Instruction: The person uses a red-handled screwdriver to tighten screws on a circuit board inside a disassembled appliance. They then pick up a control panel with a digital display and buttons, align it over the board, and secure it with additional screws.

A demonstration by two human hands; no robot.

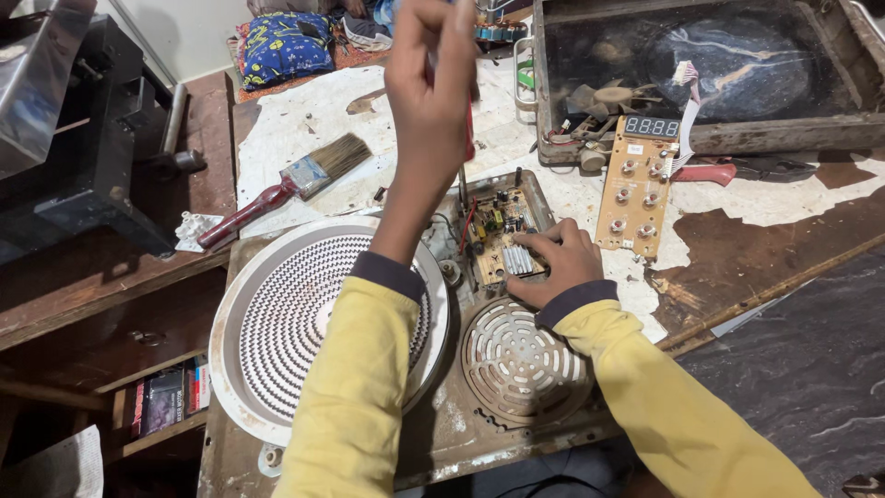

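My left hand (431, 88) is raised over the opened cooker base and grips a red-handled screwdriver (469, 134). Its thin shaft points down at the green circuit board (496, 226). My right hand (553, 263) rests on the near end of that board, fingers spread beside the ribbed metal heat sink (516, 259). A round white coil disc (295, 314) lies left of the board, partly under my left sleeve. A round fan grille (519, 358) sits just below my right hand. Both sleeves are yellow with dark cuffs.
A tan control board (636, 189) with buttons and a small display lies to the right. Behind it stands the dark upturned cooker top (710, 65). A red-handled paintbrush (277, 189) lies at the left, a red-handled tool (710, 172) at the right. A black machine (83, 138) stands far left.
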